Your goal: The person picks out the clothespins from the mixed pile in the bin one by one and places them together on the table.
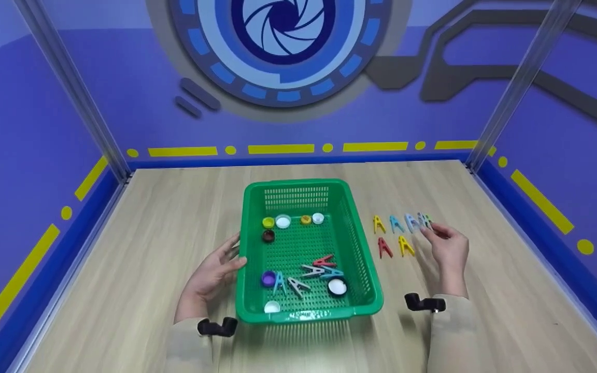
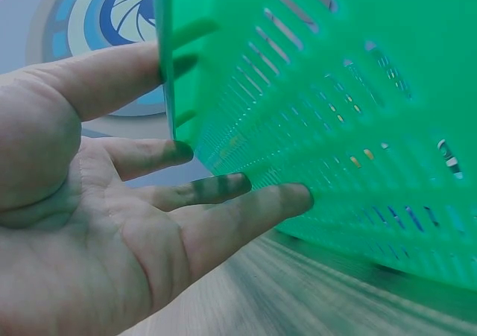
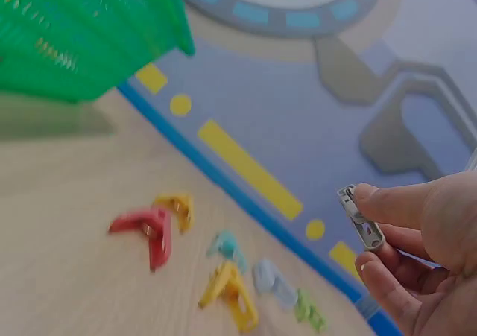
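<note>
My left hand [image 1: 206,280] is at the left side of a green plastic basket [image 1: 298,242], thumb over its rim and fingers against the outer wall. To the right of the basket, my right hand [image 1: 450,249] pinches a grey clothespin [image 3: 361,218] between thumb and fingers, above the table. Close by on the table lie a green clothespin [image 3: 308,311], a pale blue clothespin [image 1: 411,223], a light blue clothespin [image 1: 396,224] and a yellow clothespin [image 1: 379,224] in a row. Nearer me are a red clothespin [image 1: 384,247] and another yellow clothespin [image 1: 406,246].
Inside the basket are several bottle caps, among them a purple cap [image 1: 268,278] and a black-rimmed white cap [image 1: 337,286]. Several clothespins lie there too, including a red clothespin [image 1: 324,260]. Blue-purple panels [image 1: 138,93] enclose the wooden table [image 1: 174,207] at the back and sides.
</note>
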Demonstrator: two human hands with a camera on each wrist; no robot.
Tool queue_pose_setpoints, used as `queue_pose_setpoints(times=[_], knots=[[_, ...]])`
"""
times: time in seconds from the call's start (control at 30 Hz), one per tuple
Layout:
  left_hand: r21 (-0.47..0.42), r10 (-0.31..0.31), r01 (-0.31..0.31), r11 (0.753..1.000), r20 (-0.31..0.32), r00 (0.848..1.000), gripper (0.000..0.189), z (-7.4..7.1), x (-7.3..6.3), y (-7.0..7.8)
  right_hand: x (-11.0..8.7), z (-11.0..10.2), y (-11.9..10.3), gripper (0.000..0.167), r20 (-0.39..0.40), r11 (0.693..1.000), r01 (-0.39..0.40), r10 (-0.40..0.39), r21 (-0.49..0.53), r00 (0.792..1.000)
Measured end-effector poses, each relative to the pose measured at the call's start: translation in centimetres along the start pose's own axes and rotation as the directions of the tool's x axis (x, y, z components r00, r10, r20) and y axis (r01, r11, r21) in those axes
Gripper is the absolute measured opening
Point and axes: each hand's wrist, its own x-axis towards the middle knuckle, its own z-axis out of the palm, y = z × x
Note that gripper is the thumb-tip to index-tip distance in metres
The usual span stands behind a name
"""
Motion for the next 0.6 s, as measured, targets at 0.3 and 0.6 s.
queue_pose_setpoints(times=[0.3,0.6], knots=[[0.011,0.013,-0.013,1.000,0.020,1.000,0.082,0.0,-0.2,0.1,0.6,-0.1,3.7,0.049,0.066,0.992,-0.117,0.120,-0.044,0.991],[0.007,0.005,-0.005,1.000,0.005,1.000,0.082,0.1,-0.3,0.3,0.9,0.1,4.5,0.048,0.085,0.990,-0.108,0.116,-0.096,0.990]])
